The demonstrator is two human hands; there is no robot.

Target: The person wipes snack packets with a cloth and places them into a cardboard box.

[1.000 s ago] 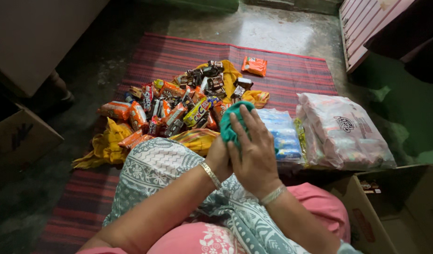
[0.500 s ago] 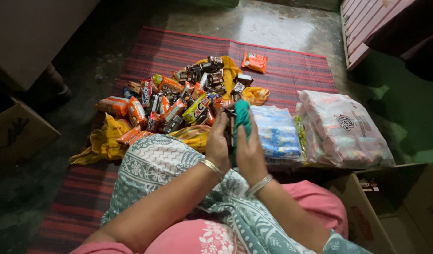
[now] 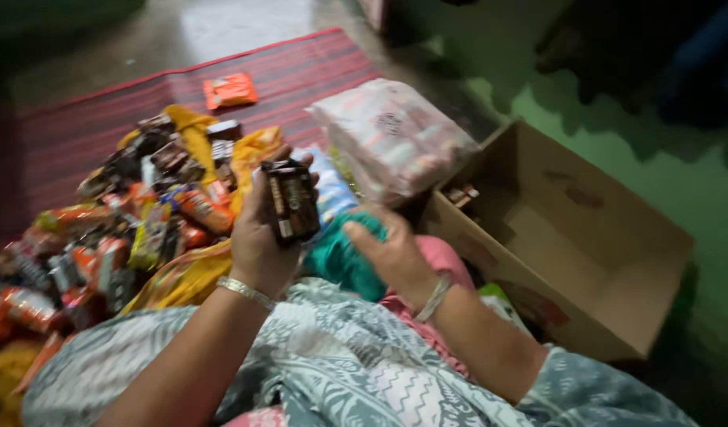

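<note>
The person is wearing a loose grey-green garment patterned with pale swirls and white zigzag lines; it is draping over the lap and is bunching into a sleeve just behind the right forearm. Under it, pink cloth is showing close below the right hand [image 3: 392, 257]. A thin silvery bangle is circling the wrist directly behind the left hand [image 3: 260, 237], and a similar pale bangle is sitting on the wrist behind the right hand. Both forearms are showing bare between bangle and sleeve.
</note>
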